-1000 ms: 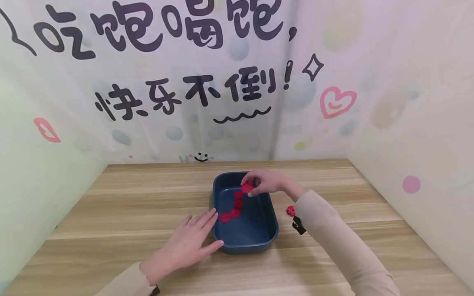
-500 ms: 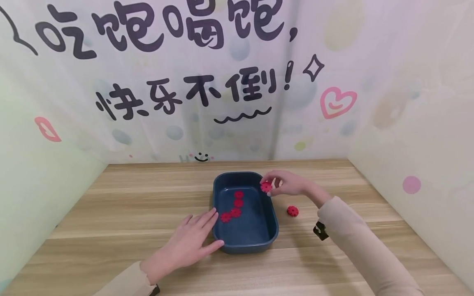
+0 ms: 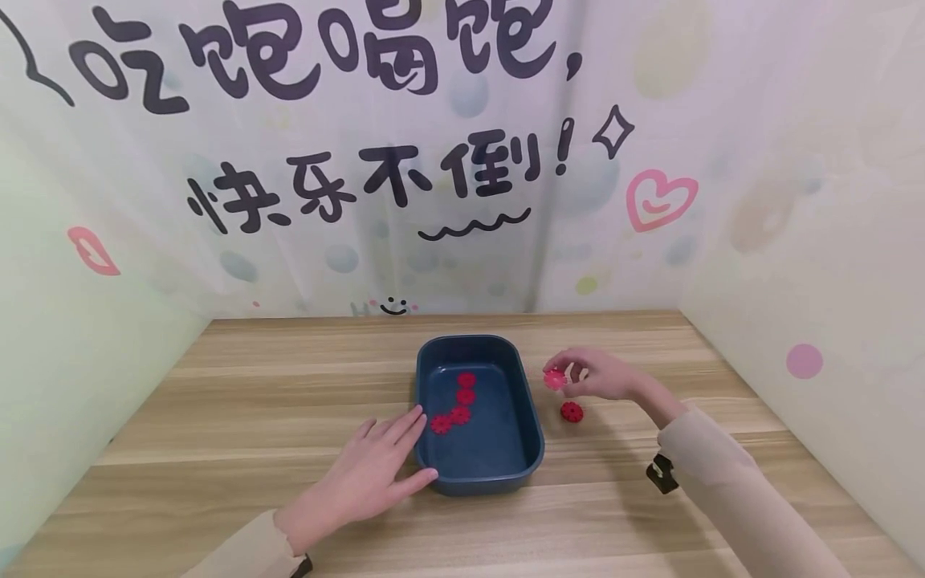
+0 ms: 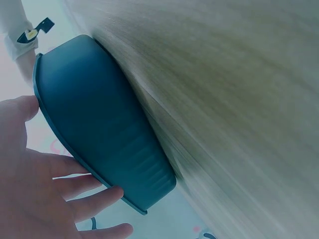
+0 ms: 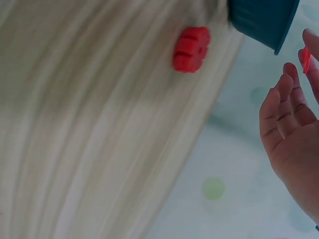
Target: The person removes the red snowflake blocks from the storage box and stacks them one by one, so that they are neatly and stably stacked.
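My right hand [image 3: 600, 374] pinches a red notched plastic disc [image 3: 554, 379] between thumb and fingertips, above the table to the right of the tray. Just below it on the wood lies a thicker red piece [image 3: 572, 412], which looks like a small stack of such discs in the right wrist view. Flat on the floor of the dark blue tray [image 3: 480, 486], several red discs [image 3: 466, 396] form a bent line. With fingers spread and straight, my left hand [image 4: 45, 194] touches the tray's left rim; the palm stays outside it.
The wood-grain table [image 3: 289, 377] is enclosed by a printed white curtain [image 3: 462, 273] at the back and pale walls on both sides. The tray's raised walls stand between the discs inside and the red stack.
My right hand has moved right, from over the tray's far right part to above the table near the red stack, still pinching the disc. The left hand, tray and discs inside stay put.
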`<state>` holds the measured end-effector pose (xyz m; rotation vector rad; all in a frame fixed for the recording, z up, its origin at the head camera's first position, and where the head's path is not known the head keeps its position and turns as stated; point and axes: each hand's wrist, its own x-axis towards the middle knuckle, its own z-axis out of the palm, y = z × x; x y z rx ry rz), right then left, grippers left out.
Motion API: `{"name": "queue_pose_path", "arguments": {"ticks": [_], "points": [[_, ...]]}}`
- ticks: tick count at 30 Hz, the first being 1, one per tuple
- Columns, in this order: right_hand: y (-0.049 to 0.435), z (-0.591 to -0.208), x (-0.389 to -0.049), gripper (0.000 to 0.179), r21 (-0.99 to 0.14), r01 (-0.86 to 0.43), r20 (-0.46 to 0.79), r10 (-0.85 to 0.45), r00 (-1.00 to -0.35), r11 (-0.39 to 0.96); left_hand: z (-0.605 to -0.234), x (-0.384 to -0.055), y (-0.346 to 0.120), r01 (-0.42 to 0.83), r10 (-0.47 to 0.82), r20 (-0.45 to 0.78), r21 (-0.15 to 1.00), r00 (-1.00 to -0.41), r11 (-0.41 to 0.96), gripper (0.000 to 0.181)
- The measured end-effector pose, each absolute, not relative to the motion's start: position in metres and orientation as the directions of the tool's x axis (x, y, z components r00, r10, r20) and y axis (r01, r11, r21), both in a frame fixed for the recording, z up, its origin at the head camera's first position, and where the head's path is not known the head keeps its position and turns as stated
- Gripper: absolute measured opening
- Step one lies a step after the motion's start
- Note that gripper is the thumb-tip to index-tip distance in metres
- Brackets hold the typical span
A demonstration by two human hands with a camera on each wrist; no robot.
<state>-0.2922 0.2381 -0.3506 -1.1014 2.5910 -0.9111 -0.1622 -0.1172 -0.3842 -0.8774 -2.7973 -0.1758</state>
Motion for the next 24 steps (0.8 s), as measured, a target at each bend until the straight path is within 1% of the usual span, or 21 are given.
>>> {"name": "queue_pose_path", "arguments": {"ticks": [7,16,24], "points": [[0.256,-0.368,-0.289,0.033,-0.616,-0.534,0.022,-0.665,-0.747,0.579,-0.383,-0.161,-0.117,0.577,0.553,0.232,0.051,-0.800,0.815,0.071],[0.270,-0.387,-0.287,0.035,-0.622,-0.549,0.025,-0.686,-0.727,0.559,-0.383,-0.161,-0.117,0.585,0.561,0.237,0.044,-0.794,0.810,0.072],[0.273,-0.392,-0.283,0.035,-0.636,-0.476,-0.044,-0.645,-0.763,0.607,-0.383,-0.162,-0.117,0.578,0.555,0.228,0.041,-0.800,0.815,0.073]]}}
